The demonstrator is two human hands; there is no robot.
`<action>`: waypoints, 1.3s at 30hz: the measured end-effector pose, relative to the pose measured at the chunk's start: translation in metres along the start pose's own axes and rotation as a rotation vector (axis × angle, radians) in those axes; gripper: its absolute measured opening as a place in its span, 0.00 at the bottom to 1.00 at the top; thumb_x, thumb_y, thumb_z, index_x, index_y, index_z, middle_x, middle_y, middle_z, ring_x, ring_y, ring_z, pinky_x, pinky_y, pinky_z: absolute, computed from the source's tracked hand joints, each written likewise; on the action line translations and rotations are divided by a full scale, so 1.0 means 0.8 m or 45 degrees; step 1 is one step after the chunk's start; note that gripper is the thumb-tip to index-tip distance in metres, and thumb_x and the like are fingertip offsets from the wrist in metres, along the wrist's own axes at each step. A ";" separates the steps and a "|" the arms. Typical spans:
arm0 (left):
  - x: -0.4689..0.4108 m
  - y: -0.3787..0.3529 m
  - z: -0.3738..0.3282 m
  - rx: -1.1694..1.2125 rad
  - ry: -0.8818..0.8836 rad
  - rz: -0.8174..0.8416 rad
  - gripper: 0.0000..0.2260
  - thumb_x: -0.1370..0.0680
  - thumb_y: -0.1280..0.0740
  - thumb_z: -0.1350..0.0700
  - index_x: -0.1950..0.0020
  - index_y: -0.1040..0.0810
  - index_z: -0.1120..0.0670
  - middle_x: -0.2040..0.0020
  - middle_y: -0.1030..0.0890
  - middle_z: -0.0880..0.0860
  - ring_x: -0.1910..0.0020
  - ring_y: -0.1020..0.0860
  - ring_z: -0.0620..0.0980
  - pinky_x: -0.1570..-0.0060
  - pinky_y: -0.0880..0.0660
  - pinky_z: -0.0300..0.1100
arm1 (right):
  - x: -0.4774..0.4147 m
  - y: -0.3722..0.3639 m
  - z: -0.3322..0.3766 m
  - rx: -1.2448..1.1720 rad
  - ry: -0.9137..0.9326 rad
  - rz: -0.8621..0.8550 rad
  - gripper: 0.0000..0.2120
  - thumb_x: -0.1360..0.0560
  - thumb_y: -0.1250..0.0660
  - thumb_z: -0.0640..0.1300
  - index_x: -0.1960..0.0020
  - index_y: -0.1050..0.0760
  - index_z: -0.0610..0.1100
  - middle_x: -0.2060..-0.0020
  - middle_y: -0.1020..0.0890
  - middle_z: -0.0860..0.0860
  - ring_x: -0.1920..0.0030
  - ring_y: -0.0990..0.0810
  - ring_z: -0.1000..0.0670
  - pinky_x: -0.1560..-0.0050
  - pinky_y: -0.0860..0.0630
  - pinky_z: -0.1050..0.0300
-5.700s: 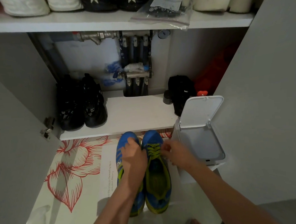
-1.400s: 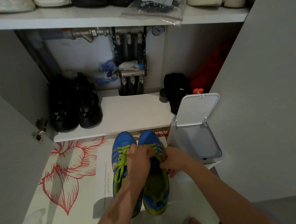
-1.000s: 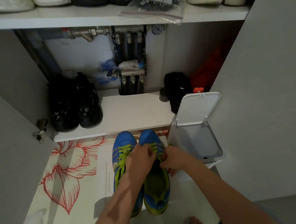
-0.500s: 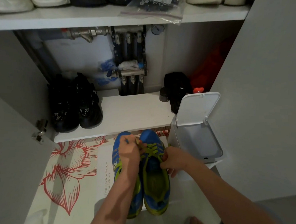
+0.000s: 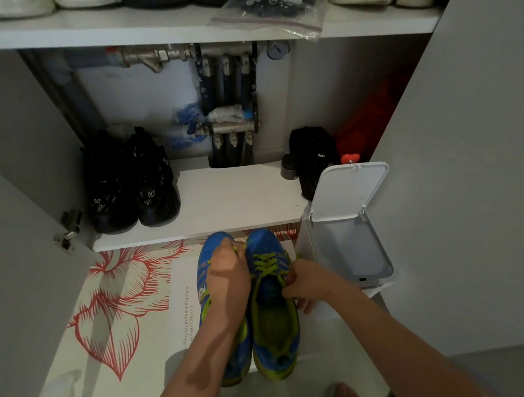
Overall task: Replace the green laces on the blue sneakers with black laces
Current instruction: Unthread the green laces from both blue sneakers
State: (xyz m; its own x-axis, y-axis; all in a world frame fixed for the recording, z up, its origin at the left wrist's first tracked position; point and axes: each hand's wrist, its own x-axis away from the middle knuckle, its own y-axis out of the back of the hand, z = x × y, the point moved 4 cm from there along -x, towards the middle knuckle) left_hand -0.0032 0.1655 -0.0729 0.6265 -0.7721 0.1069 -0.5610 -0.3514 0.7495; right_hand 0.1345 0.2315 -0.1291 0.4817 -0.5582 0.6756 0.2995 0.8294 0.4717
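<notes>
Green lace (image 5: 269,266) is being shown crossed over the right sneaker (image 5: 275,334), which is lying toe-away on the mat (image 5: 123,296), between the two grips. A lace tip is being pinched by the curled fingers of the left hand (image 5: 228,276), just beyond its knuckles and above the toe of the left sneaker (image 5: 205,280). Most of that sneaker is being hidden by hand and forearm. The right sneaker's outer eyelet edge is being gripped by the right hand (image 5: 304,282), fingers tightly curled. A scrap of green is showing just above it, though whether lace is also being held there cannot be told. Right of that grip a bin (image 5: 345,191) is being seen, lid raised. Beyond both grips, black shoes (image 5: 132,180) are being lost in shadow.
</notes>
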 end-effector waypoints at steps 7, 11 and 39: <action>-0.006 -0.014 -0.001 -0.684 -0.205 -0.001 0.13 0.20 0.44 0.57 0.37 0.29 0.51 0.41 0.27 0.53 0.42 0.31 0.52 0.47 0.36 0.41 | 0.000 0.015 0.036 0.288 0.431 -0.563 0.05 0.24 0.34 0.45 0.50 0.23 0.45 0.51 0.23 0.49 0.50 0.23 0.49 0.51 0.26 0.55; -0.005 -0.029 0.004 -0.582 -0.164 0.237 0.11 0.21 0.41 0.49 0.45 0.23 0.51 0.48 0.20 0.52 0.49 0.22 0.51 0.53 0.29 0.40 | -0.006 -0.007 0.047 0.517 0.496 -0.538 0.09 0.23 0.38 0.42 0.45 0.24 0.43 0.47 0.27 0.46 0.47 0.26 0.47 0.50 0.27 0.53; -0.001 -0.022 0.015 -0.580 -0.122 0.353 0.08 0.21 0.40 0.52 0.56 0.27 0.53 0.68 0.32 0.48 0.53 0.21 0.49 0.57 0.28 0.36 | 0.001 0.047 0.021 -0.147 0.249 -1.189 0.04 0.24 0.35 0.38 0.53 0.22 0.41 0.55 0.20 0.46 0.50 0.23 0.47 0.49 0.24 0.51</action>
State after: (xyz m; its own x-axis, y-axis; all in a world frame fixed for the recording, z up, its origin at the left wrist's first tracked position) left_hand -0.0002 0.1658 -0.0935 0.4239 -0.8556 0.2969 -0.3933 0.1214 0.9114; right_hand 0.1320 0.2618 -0.1014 0.1335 -0.9895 -0.0561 0.7064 0.0553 0.7056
